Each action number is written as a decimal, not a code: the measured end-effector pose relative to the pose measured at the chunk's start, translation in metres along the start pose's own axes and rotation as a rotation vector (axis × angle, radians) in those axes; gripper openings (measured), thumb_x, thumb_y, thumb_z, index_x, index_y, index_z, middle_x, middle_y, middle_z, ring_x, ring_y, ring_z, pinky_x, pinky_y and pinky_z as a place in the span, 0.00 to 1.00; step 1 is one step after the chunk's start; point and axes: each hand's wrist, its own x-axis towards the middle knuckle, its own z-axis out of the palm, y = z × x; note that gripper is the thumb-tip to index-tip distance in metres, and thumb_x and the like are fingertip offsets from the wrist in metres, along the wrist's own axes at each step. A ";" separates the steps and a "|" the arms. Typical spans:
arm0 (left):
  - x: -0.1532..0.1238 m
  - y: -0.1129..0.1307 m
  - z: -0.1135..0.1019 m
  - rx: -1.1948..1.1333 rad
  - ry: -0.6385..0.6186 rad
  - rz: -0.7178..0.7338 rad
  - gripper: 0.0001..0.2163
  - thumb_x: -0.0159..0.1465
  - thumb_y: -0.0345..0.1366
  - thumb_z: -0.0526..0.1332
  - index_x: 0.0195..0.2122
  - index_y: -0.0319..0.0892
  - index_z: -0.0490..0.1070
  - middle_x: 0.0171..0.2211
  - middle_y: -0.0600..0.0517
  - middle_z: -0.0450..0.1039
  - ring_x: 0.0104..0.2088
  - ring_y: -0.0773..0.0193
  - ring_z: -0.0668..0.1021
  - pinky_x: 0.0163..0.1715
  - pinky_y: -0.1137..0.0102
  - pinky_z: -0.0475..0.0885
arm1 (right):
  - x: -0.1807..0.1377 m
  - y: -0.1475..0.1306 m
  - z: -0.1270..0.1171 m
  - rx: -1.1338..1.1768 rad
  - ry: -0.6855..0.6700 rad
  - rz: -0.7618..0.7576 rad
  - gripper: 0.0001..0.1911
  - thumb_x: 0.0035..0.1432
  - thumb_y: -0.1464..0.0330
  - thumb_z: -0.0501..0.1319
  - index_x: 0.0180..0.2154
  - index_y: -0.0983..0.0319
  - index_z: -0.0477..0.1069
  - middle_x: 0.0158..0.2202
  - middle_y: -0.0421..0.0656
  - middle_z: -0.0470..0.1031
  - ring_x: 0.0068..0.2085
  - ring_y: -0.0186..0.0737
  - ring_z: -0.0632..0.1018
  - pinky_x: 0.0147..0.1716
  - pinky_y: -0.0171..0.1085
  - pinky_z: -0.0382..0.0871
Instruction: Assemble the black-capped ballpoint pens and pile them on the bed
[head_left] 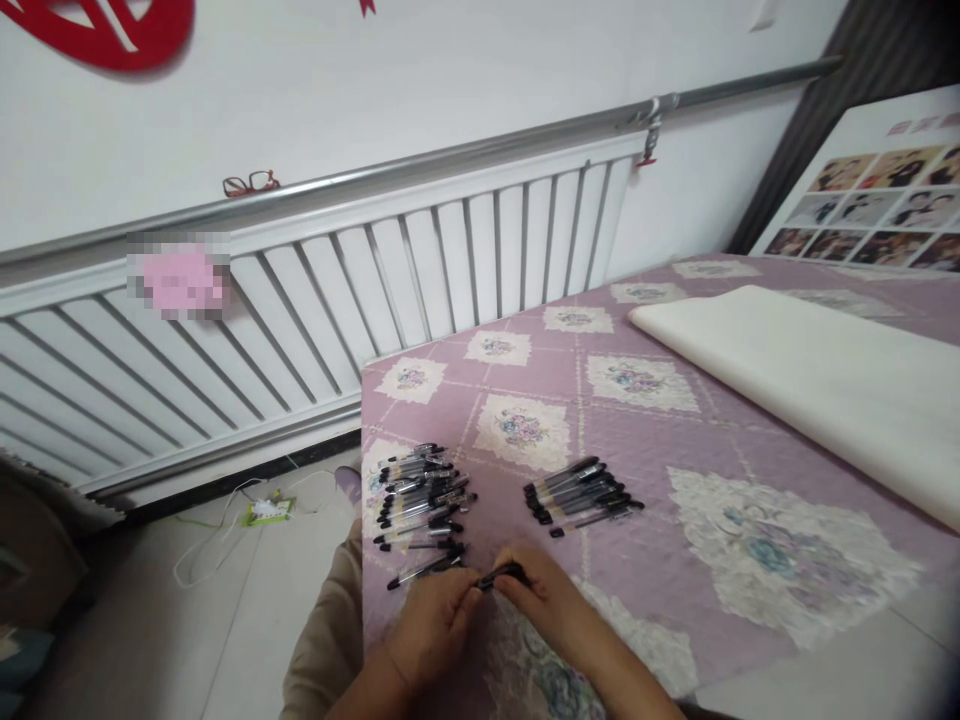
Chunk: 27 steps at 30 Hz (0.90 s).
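Observation:
A black pen (501, 575) spans the short gap between my two hands, low over the near part of the bed-like, cloth-covered surface. My left hand (435, 618) is closed around one end, its thumb and fingers pressed together. On the other end, my right hand (541, 592) pinches with thumb and fingers. Most of the pen is hidden by the fingers. Just beyond my left hand lies a loose pile of pens (420, 500) with clear barrels and black ends. A second group of pens (581, 490), lined up more evenly, rests beyond my right hand.
The purple flowered cloth (555, 395) covers the surface. A folded cream sheet (817, 380) lies at right. Behind stands a white radiator (450, 260), with glasses (251, 183) on its pipe. A power strip (270, 511) with cables sits on the floor at left.

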 end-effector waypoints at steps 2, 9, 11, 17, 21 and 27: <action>-0.001 -0.002 0.001 0.023 0.005 0.017 0.15 0.69 0.39 0.43 0.36 0.44 0.69 0.32 0.53 0.74 0.33 0.64 0.74 0.33 0.72 0.65 | 0.000 0.001 -0.001 -0.007 -0.016 0.002 0.09 0.60 0.63 0.57 0.31 0.61 0.70 0.31 0.39 0.73 0.35 0.39 0.72 0.36 0.35 0.62; -0.005 0.000 0.014 0.366 -0.006 0.055 0.04 0.64 0.33 0.55 0.37 0.45 0.69 0.30 0.53 0.72 0.30 0.63 0.73 0.29 0.71 0.63 | -0.009 0.001 -0.011 -0.086 -0.138 0.059 0.14 0.62 0.59 0.54 0.29 0.60 0.70 0.28 0.38 0.73 0.32 0.38 0.72 0.29 0.33 0.59; -0.005 0.000 0.019 0.449 0.033 0.091 0.05 0.63 0.33 0.58 0.39 0.47 0.70 0.30 0.54 0.72 0.31 0.62 0.73 0.30 0.70 0.63 | -0.012 -0.004 -0.011 -0.153 -0.154 0.075 0.19 0.65 0.59 0.49 0.28 0.61 0.71 0.28 0.39 0.75 0.31 0.38 0.73 0.29 0.33 0.59; -0.005 -0.001 0.018 0.523 0.088 0.240 0.06 0.65 0.34 0.59 0.43 0.48 0.69 0.32 0.55 0.73 0.32 0.63 0.73 0.35 0.68 0.66 | -0.018 -0.023 -0.005 -0.369 -0.215 0.055 0.16 0.64 0.63 0.50 0.31 0.58 0.74 0.32 0.41 0.79 0.33 0.40 0.77 0.31 0.34 0.59; -0.006 0.005 0.001 0.622 -0.072 0.253 0.07 0.67 0.35 0.57 0.45 0.46 0.68 0.33 0.54 0.74 0.32 0.63 0.75 0.32 0.70 0.67 | -0.022 -0.026 0.000 -0.414 -0.229 0.049 0.14 0.63 0.66 0.51 0.33 0.58 0.75 0.34 0.42 0.80 0.35 0.40 0.77 0.32 0.33 0.60; -0.006 0.017 -0.026 0.584 -0.327 0.112 0.08 0.67 0.33 0.53 0.40 0.44 0.71 0.34 0.51 0.75 0.32 0.61 0.77 0.29 0.72 0.68 | -0.021 -0.016 0.021 -0.536 -0.182 0.020 0.11 0.62 0.67 0.54 0.37 0.59 0.74 0.37 0.43 0.79 0.39 0.43 0.78 0.37 0.35 0.64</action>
